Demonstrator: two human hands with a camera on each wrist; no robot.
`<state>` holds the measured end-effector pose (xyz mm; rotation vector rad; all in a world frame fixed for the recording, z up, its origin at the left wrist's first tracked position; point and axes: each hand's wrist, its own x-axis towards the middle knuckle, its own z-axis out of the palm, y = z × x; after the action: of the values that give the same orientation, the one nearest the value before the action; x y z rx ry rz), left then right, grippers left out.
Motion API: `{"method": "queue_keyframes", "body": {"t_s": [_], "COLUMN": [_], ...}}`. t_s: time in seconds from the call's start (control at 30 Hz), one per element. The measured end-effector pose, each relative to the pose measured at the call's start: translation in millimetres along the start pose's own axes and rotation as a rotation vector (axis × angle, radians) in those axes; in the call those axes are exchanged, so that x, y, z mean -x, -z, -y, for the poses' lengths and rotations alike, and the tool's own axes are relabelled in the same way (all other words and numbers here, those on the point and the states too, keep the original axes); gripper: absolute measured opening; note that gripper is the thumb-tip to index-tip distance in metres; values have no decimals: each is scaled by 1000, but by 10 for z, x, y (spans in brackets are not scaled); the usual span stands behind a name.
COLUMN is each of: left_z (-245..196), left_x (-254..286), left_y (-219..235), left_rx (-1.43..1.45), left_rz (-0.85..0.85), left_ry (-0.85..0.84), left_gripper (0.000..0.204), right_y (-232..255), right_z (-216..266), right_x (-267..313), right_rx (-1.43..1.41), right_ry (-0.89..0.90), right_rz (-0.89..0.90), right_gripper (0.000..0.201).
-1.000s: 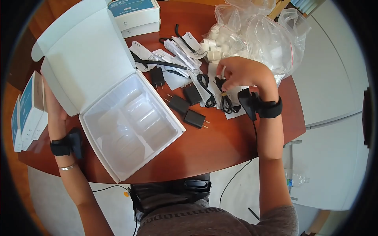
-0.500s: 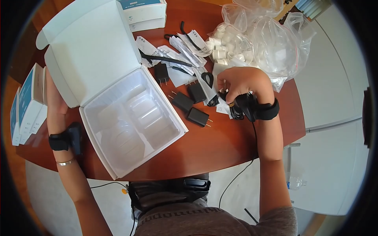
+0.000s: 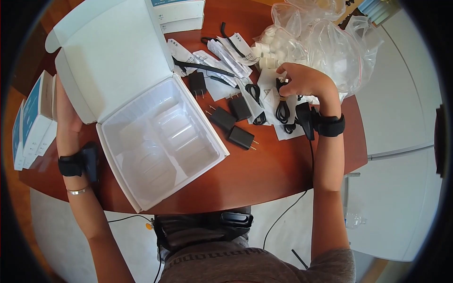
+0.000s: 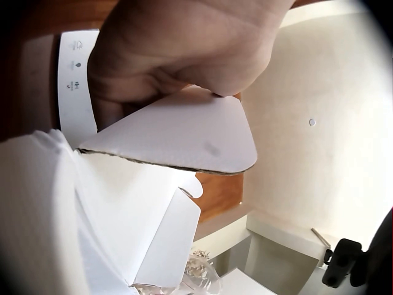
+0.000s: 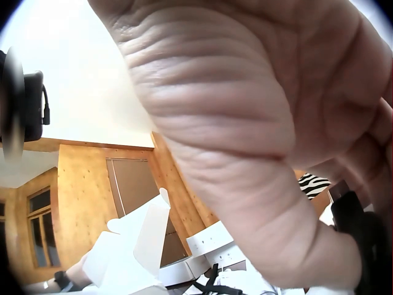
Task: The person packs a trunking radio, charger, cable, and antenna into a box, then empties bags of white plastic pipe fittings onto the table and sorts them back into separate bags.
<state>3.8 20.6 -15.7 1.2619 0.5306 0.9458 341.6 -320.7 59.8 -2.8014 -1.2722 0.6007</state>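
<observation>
My right hand (image 3: 309, 81) pinches a bundled black USB cable (image 3: 282, 111) between thumb and fingers; its metal plug points up beside the fingertips and a tie circles the bundle. In the right wrist view, the cable's black end (image 5: 345, 198) shows by the thumb. My left hand (image 3: 69, 120) is at the far left, against a side flap of an open white box (image 3: 163, 207). In the left wrist view, that flap (image 4: 184, 135) hides its fingers, so I cannot tell their hold. A white divided insert (image 3: 163, 127) lies inside the box.
Black power adapters (image 3: 240, 137), folded leaflets (image 3: 222, 59) and a black strap (image 3: 203, 67) lie right of the box. Clear bags (image 3: 330, 52) with white pieces stand at back right. Blue-and-white boxes (image 3: 35, 118) stand at the left, others (image 3: 184, 21) at the back.
My right hand lowered onto the cable bundle, pinched it, then moved up and slightly right with it. The left hand stays behind the flap. The head view has shifted a little.
</observation>
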Motion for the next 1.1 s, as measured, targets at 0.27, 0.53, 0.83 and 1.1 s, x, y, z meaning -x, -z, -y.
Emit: {"method": "queue_keyframes", "body": {"t_s": [0.27, 0.53, 0.83, 1.1], "left_z": [-139, -147, -110, -39], "left_x": [156, 164, 236, 288], "left_y": [-305, -269, -255, -149], "left_rx": [-56, 8, 60, -37], "left_rz": [-46, -46, -37, 252], "left_ry": [-41, -36, -49, -7], "left_gripper": [47, 61, 82, 91], "right_y": [81, 277, 291, -185], "right_z": [59, 57, 269, 912], "right_x": [38, 423, 805, 373], "right_rx": [82, -157, -1015, -1677], "right_ry": [-12, 145, 923, 1396], "right_rz": [41, -101, 26, 787], "right_gripper": [45, 42, 27, 12]}}
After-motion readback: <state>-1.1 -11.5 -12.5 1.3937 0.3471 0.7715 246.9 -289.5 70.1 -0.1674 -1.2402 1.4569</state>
